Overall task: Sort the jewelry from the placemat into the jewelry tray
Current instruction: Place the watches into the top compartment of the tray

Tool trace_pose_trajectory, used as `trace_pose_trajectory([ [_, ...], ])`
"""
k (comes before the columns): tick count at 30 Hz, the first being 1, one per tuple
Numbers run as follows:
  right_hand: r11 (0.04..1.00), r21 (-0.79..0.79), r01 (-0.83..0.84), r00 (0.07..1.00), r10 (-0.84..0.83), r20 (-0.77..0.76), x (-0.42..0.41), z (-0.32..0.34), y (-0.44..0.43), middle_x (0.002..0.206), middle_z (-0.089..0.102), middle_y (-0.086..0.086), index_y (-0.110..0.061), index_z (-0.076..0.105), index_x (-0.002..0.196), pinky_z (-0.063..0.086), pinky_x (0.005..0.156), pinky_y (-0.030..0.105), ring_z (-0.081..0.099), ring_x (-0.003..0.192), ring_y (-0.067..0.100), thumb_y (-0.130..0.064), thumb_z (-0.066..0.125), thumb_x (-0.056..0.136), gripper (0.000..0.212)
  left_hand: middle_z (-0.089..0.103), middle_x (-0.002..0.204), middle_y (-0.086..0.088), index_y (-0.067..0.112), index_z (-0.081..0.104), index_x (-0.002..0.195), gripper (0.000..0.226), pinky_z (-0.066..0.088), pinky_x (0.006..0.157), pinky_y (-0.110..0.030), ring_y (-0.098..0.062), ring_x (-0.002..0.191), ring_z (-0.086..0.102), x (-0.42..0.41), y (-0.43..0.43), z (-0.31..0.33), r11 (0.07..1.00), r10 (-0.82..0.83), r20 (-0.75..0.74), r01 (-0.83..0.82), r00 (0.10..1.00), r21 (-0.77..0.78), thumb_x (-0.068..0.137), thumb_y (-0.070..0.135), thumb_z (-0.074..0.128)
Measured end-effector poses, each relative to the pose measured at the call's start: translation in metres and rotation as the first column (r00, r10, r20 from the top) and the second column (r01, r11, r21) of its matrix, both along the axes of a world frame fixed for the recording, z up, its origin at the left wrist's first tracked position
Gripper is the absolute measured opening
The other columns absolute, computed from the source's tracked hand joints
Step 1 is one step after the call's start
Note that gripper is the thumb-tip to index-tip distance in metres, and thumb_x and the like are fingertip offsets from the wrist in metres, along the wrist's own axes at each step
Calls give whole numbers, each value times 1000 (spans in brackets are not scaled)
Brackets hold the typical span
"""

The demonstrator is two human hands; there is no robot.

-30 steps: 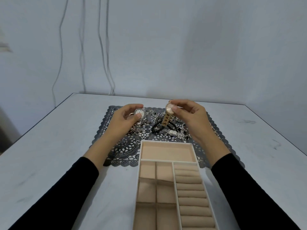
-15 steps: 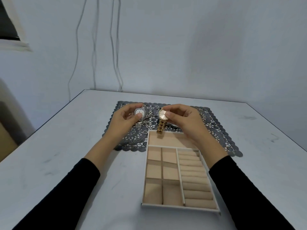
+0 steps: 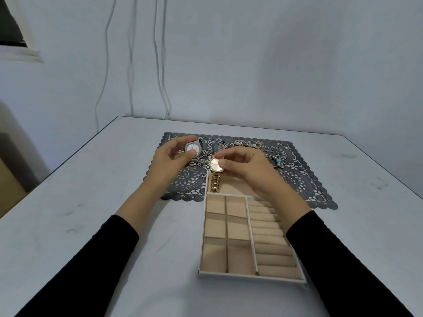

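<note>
My left hand (image 3: pixel 170 160) pinches a silver watch (image 3: pixel 193 148) by its case above the left part of the dark lace placemat (image 3: pixel 297 179). My right hand (image 3: pixel 246 165) pinches a gold watch (image 3: pixel 216 165) by its face; its strap hangs down into the far wide compartment of the beige jewelry tray (image 3: pixel 229 275). Several chains and charms (image 3: pixel 245 144) lie on the far side of the placemat, and a piece with blue beads (image 3: pixel 278 161) lies to the right.
The tray stands on the white table (image 3: pixel 91 225), its far end overlapping the placemat. It has small square compartments (image 3: pixel 225 232) on the left and ring rolls (image 3: pixel 272 243) on the right. Cables (image 3: pixel 160 65) hang down the wall behind.
My right hand has brought the gold watch toward me and lower, so its strap now hangs in the tray's far compartment. My left hand still holds the silver watch over the placemat.
</note>
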State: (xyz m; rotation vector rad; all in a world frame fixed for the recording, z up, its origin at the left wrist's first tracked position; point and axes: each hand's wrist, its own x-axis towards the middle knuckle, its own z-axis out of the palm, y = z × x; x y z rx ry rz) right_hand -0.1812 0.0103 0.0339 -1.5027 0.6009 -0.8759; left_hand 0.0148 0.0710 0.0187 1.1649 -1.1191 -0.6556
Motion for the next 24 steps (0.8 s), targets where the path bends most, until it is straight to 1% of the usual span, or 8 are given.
trace_pose_trajectory([
  [3,999,45,-2,1000,3,-29,2,-5,-2,94,71,15,-4,71,97,55,86,46,67,85,25,3,68,82,17,71,115,3,23,67,117,31,54,93,-33,-13,104,68,0,0,0,1000,-2,12,2,1000,2,88,11,70],
  [5,997,73,-2,999,4,-34,2,-7,-3,95,70,18,-4,71,97,53,88,52,66,87,29,2,68,82,16,71,113,5,23,68,116,31,55,91,-31,-11,104,68,-2,0,0,1000,-7,20,7,1000,-4,88,10,70],
  [7,996,84,-2,999,5,-36,2,-8,-5,94,69,18,-4,71,97,53,88,54,66,87,31,2,68,83,16,70,112,7,22,68,116,31,55,89,-27,-7,103,67,-2,0,0,1000,-11,30,11,999,-6,88,8,69],
  [10,996,92,-6,999,9,-34,3,-6,-5,95,69,18,-3,71,97,55,85,51,66,87,32,4,67,83,16,70,111,9,20,67,117,32,53,85,-21,-1,100,66,-3,-1,-1,1000,-20,43,20,999,-11,88,6,69],
  [14,992,123,-28,1000,29,-9,4,-6,-5,98,66,23,5,67,99,58,80,43,67,84,30,9,64,83,17,68,110,12,22,67,114,31,51,80,-14,6,97,64,-5,-1,-1,999,-26,59,28,998,-23,88,5,68],
  [17,990,136,-39,999,40,-4,6,-8,-7,99,64,26,8,64,101,58,81,43,66,86,32,12,62,83,19,68,113,12,27,68,111,30,51,81,-16,4,105,63,-4,-1,-3,999,-34,58,35,998,-22,88,8,70],
  [20,991,129,-44,999,47,-21,8,-10,-7,98,65,26,8,64,101,57,83,44,67,86,31,13,62,82,19,69,116,9,33,68,108,31,52,87,-21,-2,114,61,-3,-3,-5,999,-35,67,37,997,-20,87,10,70],
  [24,994,97,-58,997,63,-42,10,-12,-5,94,67,23,7,65,98,57,84,42,67,85,28,13,62,81,18,69,119,6,32,68,109,30,50,88,-22,-5,116,60,-2,-4,-7,998,-49,63,51,997,-24,88,10,70],
])
